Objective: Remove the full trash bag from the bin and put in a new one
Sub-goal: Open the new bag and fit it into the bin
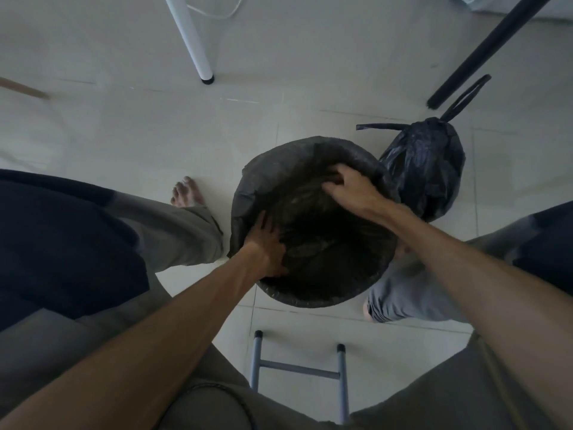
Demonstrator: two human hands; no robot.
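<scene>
Head view, looking straight down at a tiled floor (124,135). Round bin (322,301) stands in the middle, between the person's legs, lined with a dark new bag (279,162) whose edge is folded over the rim most of the way round; on the near-left side the bag edge hangs looser down the outside. Both hands are inside the mouth of the bin. Left hand (266,246) is at the near-left rim, fingers spread and flat, pressing the liner against the inner wall, not closed on anything as far as visible. Right hand (350,190) is at the far-right rim, palm down, fingers curled into the plastic; it looks like a loose pinch on the liner, but the fingertips are hidden in dark folds so cannot tell for sure. Bin interior is dark, bottom not readable.

Full trash bag (428,169), black, tied shut with handle loops sticking up, sits on the floor just beside the bin on its far-right side, touching or nearly touching it. A black furniture leg (483,54) angles down near the bag's handles. A white furniture leg (192,41) stands further back on the left, well apart from the bin. A grey-blue metal frame (299,370) with two legs and a crossbar is near the bottom edge, close to the person. Bare foot (186,192) left of the bin. Loose grey trousers on both legs.
</scene>
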